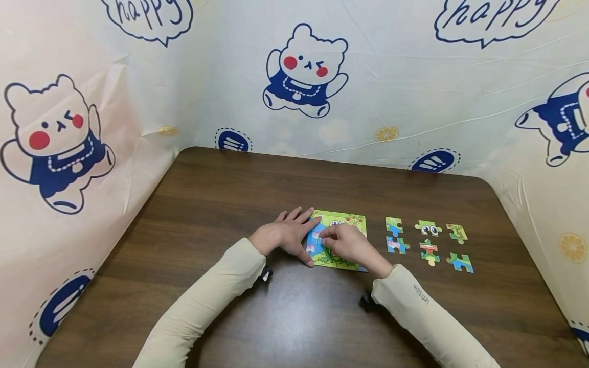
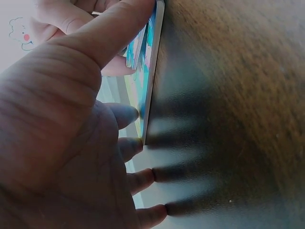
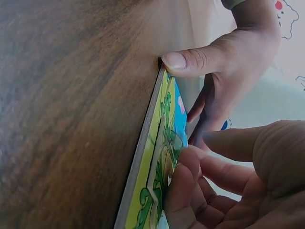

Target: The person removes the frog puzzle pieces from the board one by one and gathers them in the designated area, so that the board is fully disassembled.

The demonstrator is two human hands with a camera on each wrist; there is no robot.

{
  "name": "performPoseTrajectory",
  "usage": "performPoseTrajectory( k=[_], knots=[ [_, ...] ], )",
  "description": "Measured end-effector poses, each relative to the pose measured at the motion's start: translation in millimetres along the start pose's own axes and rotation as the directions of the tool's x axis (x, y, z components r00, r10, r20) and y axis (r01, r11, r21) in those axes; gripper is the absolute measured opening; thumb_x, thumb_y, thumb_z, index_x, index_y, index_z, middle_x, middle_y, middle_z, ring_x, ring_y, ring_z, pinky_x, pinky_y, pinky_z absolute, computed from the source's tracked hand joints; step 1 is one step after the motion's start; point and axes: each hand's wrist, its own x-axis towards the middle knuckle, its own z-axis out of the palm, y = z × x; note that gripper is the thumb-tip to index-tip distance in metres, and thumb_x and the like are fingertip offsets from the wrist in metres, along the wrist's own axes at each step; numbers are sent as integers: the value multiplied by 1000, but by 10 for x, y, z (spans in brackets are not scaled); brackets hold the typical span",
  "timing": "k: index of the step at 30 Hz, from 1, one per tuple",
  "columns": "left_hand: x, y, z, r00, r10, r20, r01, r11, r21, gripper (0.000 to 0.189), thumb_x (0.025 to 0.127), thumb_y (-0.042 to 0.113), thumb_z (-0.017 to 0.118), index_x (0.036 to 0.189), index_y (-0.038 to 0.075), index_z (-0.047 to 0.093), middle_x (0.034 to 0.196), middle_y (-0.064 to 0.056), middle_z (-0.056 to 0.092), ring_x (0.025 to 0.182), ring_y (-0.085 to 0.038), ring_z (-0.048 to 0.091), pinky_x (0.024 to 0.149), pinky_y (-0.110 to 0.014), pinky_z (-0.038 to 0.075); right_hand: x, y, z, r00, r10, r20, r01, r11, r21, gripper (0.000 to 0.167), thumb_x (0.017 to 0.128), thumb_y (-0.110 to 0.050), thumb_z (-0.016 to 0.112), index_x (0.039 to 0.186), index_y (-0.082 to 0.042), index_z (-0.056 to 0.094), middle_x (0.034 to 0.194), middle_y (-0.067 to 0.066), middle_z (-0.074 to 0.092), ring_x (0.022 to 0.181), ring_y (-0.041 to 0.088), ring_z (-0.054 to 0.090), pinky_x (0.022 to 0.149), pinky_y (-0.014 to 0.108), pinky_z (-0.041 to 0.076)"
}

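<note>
A square frog jigsaw puzzle board (image 1: 333, 214) in green and blue lies flat on the table. My left hand (image 1: 292, 236) has its fingers spread, with the thumb and forefinger at the board's left edge, touching it. Over the board's left part, my right hand (image 1: 346, 242) pinches a puzzle piece with curled fingers. The left wrist view catches this puzzle piece (image 2: 135, 53) tilted just above the board, partly hidden by the left thumb. Its picture cannot be made out. In the right wrist view, curled fingers (image 3: 180, 193) hang close over the board's surface.
Right of the board lie several loose pieces in two rows, among them an eyes piece (image 1: 428, 229), a red-and-green piece (image 1: 430, 252) and a blue-green corner piece (image 1: 460, 262). Cartoon-printed cloth (image 1: 221, 92) surrounds the brown wooden table (image 1: 230, 199).
</note>
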Motion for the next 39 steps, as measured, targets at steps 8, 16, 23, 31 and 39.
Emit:
performPoseTrajectory(
  k=[8, 16, 23, 31, 39],
  knots=[
    [0, 6, -1, 1000, 2, 2, -2, 1000, -7, 119, 75, 72, 76, 165, 31, 8, 173, -1, -6, 160, -33, -3, 126, -60, 8, -16, 10, -3, 1000, 17, -12, -17, 998, 66, 25, 100, -16, 60, 120, -8, 74, 93, 4, 76, 63, 10, 62, 65, 28, 51],
    [13, 2, 9, 1000, -4, -5, 4, 1000, 4, 120, 74, 72, 76, 165, 30, 10, 173, -1, -5, 160, -33, -2, 125, -60, 9, -22, 28, 17, 999, 31, -8, -30, 985, 169, 18, 100, -14, 61, 113, -8, 71, 70, 4, 67, 58, 14, 56, 57, 28, 45],
    [4, -3, 2, 1000, 2, -2, -2, 1000, 2, 120, 74, 72, 76, 165, 31, 10, 173, -1, -6, 160, -33, -3, 125, -60, 9, -20, 39, 31, 1000, 26, 10, -28, 975, 222, 25, 97, -6, 55, 116, -9, 71, 60, 4, 58, 49, 12, 40, 52, 27, 36],
    [8, -5, 6, 1000, -3, -5, 3, 1000, 6, 120, 74, 73, 76, 165, 31, 10, 173, -1, -5, 160, -33, -2, 126, -60, 9, -18, 86, -13, 997, 78, 29, -83, 944, 319, 28, 101, -8, 53, 123, -7, 70, 85, 9, 73, 65, 17, 63, 60, 30, 54],
    [3, 3, 8, 1000, -7, -9, 7, 1000, -2, 120, 73, 72, 77, 165, 32, 11, 173, 0, -5, 160, -32, -2, 126, -59, 9, 1, 199, -132, 986, 119, 117, -164, 818, 551, 33, 105, -14, 54, 135, -3, 61, 105, 16, 68, 70, 17, 66, 68, 35, 62]
  ],
)
